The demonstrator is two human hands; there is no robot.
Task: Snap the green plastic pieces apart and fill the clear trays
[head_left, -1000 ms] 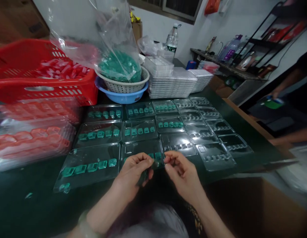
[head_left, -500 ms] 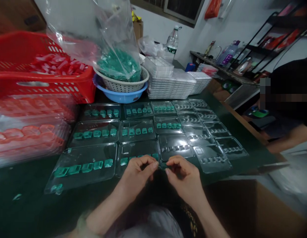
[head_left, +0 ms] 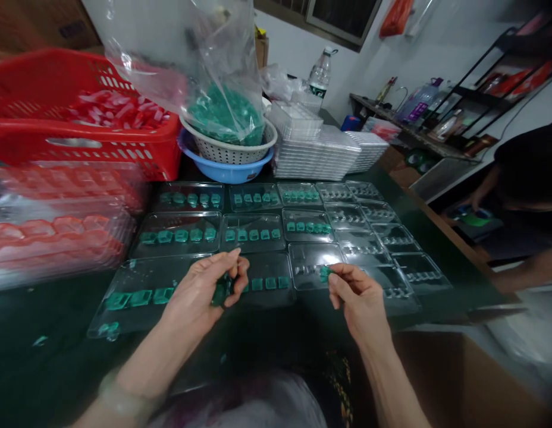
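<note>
Rows of clear plastic blister trays (head_left: 240,300) lie on the dark green table, several of them with translucent green plastic pieces (head_left: 253,235) in their pockets. My right hand (head_left: 358,294) pinches one small green plastic piece (head_left: 325,273) over a tray with unfilled pockets (head_left: 303,252). Curled above the front trays, my left hand (head_left: 209,288) has green plastic pieces (head_left: 220,292) in its palm, partly hidden by the fingers. A loose green piece (head_left: 110,330) rests at the front left tray's near edge.
At the back left stands a red basket (head_left: 110,145) of red pieces. Stacked trays with orange-red pieces (head_left: 57,232) sit at left. A bag of green pieces (head_left: 226,116) fills a basket on a blue basin (head_left: 234,172). Clear tray stacks (head_left: 311,157) stand behind. A person (head_left: 530,172) is at right.
My hands were close together over the front trays and have moved apart. The left went left and up; the right went right, and a green piece now shows at its fingertips.
</note>
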